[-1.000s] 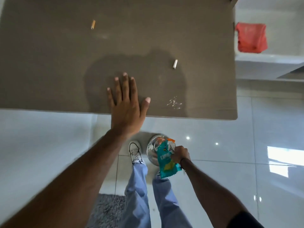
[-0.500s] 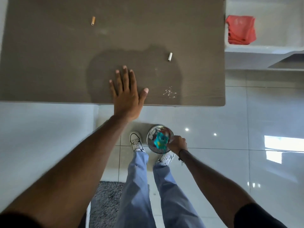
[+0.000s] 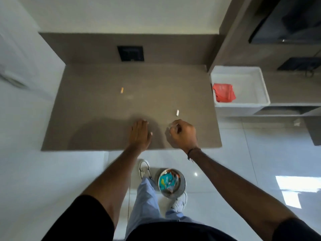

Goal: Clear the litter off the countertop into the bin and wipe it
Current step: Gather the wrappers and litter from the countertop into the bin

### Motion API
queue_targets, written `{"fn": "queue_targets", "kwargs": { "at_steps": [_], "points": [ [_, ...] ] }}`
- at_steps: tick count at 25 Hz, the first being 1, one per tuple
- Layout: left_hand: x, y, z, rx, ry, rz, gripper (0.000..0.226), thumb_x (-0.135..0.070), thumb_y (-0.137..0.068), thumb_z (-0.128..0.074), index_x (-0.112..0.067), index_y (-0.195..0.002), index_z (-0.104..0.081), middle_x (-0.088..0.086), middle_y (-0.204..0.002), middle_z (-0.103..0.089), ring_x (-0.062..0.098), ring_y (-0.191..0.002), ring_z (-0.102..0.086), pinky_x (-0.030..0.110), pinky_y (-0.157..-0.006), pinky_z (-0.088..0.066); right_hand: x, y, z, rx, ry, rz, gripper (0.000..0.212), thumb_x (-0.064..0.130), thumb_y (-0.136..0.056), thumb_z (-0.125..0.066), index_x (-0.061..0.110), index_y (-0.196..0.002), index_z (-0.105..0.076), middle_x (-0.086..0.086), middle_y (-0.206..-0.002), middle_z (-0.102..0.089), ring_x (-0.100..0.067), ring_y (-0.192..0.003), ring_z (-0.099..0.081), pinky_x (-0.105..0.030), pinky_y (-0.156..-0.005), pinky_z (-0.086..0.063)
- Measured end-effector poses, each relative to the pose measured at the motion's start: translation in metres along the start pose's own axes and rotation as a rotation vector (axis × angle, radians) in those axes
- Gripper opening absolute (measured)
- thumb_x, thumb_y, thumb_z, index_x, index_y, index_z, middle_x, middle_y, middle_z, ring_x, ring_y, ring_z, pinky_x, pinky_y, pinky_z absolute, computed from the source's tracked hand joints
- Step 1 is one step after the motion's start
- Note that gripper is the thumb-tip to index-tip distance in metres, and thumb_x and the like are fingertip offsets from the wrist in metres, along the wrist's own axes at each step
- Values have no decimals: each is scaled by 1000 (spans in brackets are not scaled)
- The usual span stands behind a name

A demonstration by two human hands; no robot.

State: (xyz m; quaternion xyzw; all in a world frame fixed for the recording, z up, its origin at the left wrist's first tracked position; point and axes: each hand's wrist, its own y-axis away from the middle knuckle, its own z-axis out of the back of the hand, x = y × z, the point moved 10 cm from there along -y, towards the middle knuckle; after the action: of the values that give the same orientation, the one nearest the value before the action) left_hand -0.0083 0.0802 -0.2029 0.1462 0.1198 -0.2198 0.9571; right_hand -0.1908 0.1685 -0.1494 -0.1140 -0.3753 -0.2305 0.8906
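Judging progress: a teal wrapper (image 3: 165,182) lies in the bin (image 3: 183,184), while two butts (image 3: 122,90) (image 3: 177,112) remain on the unwiped desk (image 3: 86,110). Left hand (image 3: 140,134) rests flat, fingers released; right hand (image 3: 182,133) fingers are clenched, contents unclear.

The left hand (image 3: 140,134) lies flat on the brown countertop (image 3: 97,108). The right hand (image 3: 182,133) is curled, fingertips pinched near the front edge. Two cigarette butts (image 3: 122,90) (image 3: 177,112) lie beyond. The bin (image 3: 172,183) on the floor holds a teal wrapper (image 3: 165,182).

Glossy white tiled floor (image 3: 260,171) (bright window glare at right), pale wall (image 3: 121,14), dark screen (image 3: 286,20) upper right.
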Motion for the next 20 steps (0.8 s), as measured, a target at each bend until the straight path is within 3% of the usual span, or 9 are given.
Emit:
{"fn": "queue_targets", "kwargs": {
  "at_steps": [3,6,10,16,20],
  "points": [
    [30,-37,34,-102,128,97,35,-23,-95,-60,-8,-127,-60,18,-131,-57,38,-124,-53,46,-104,-43,-15,-65,-7,-3,89,-248,25,28,-81,-67,19,-104,-72,-8,-94,-72,-31,-85,-69,-32,-73,-51],
    [73,-81,61,-198,257,274,30,-20,-97,-61,-3,-121,-60,22,-125,-58,41,-122,-55,49,-101,-47,-43,-95,-16,55,206,-425,34,24,-79,-71,18,-112,-72,-18,-112,-69,-38,-100,-67,-37,-84,-53],
    [102,-140,78,-262,304,371,44,-14,-96,-62,-4,-138,-53,23,-135,-53,40,-129,-51,47,-107,-42,-62,-96,-25,45,216,-455,30,17,-79,-70,18,-108,-77,-11,-111,-75,-32,-103,-69,-31,-87,-52],
    [115,-183,80,-233,248,294,26,2,-88,-60,-1,-112,-70,27,-113,-64,46,-107,-62,49,-95,-52,-70,-93,-26,17,115,-528,23,16,-70,-74,18,-93,-79,2,-88,-79,-18,-90,-73,-18,-80,-48],
    [88,-149,81,-248,301,120,23,8,-86,-57,1,-101,-73,26,-105,-67,44,-103,-64,48,-95,-52,-54,-71,-17,7,8,-445,30,33,-64,-64,23,-88,-77,7,-76,-75,-7,-72,-69,-20,-73,-54]
  ]
}}
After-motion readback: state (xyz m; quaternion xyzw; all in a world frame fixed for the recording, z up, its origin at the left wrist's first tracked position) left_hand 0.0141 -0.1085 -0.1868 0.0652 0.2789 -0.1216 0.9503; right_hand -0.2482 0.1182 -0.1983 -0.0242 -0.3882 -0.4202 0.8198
